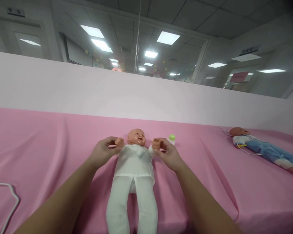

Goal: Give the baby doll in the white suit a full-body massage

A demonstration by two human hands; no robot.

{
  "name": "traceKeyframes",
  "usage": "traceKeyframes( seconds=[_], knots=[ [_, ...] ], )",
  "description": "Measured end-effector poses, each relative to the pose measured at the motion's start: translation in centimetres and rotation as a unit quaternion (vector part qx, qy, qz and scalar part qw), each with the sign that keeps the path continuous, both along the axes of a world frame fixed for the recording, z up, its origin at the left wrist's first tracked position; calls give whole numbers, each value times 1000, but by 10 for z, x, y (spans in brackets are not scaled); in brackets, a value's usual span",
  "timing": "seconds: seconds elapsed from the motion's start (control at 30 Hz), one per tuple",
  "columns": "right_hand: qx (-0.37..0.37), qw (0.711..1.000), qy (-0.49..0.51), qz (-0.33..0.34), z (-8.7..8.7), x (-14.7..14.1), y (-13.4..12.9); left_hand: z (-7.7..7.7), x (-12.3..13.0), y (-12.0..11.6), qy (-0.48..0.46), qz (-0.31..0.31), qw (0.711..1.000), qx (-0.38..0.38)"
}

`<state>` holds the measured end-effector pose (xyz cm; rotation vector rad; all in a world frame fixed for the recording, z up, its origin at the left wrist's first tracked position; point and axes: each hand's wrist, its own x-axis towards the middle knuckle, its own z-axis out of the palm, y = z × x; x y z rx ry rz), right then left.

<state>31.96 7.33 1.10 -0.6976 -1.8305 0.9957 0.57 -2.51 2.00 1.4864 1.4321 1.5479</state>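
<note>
Head view: left hand (103, 151) and right hand (167, 153), arms outstretched, each grasp a wrist of the baby doll (134, 177). Doll lies mid-sheet on the pink sheet (44, 146); open room spreads toward its left edge.

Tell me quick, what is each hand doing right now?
Left hand: closed on the doll's arm.
Right hand: closed on the doll's other arm.

Two dolls (134, 172) (263, 148), one green-capped bottle (171, 139), one white cable (7, 201)

White-clothed doll (134, 169) on pink sheet (51, 146); green-capped bottle (171, 139).
</note>
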Motion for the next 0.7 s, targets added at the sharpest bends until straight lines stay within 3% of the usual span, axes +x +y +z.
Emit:
traceKeyframes(
  seconds=[0.13, 0.23, 0.3, 0.4, 0.5, 0.6, 0.7],
  knots=[
    [129, 970, -166, 121, 14, -14, -33, 10, 18, -11, 216, -94, 970, -52],
    [189, 952, -209, 117, 17, -18, -38, 14, 21, -11, 295, -103, 947, -65],
    [187, 955, -212, 94, 15, -18, -35, 12, 19, -8, 309, -92, 944, -67],
    [107, 977, -177, 56, 8, -13, -21, 3, 11, 0, 294, -27, 953, -64],
    [-36, 997, -67, 10, -5, -2, 4, -9, -4, 10, 183, 48, 980, -68],
    [-198, 977, 51, -68, -22, 12, 35, -21, -24, 20, 7, 110, 989, -96],
    [-298, 943, 69, -128, -39, 23, 58, -30, -41, 28, -98, 188, 962, -171]
  ],
)
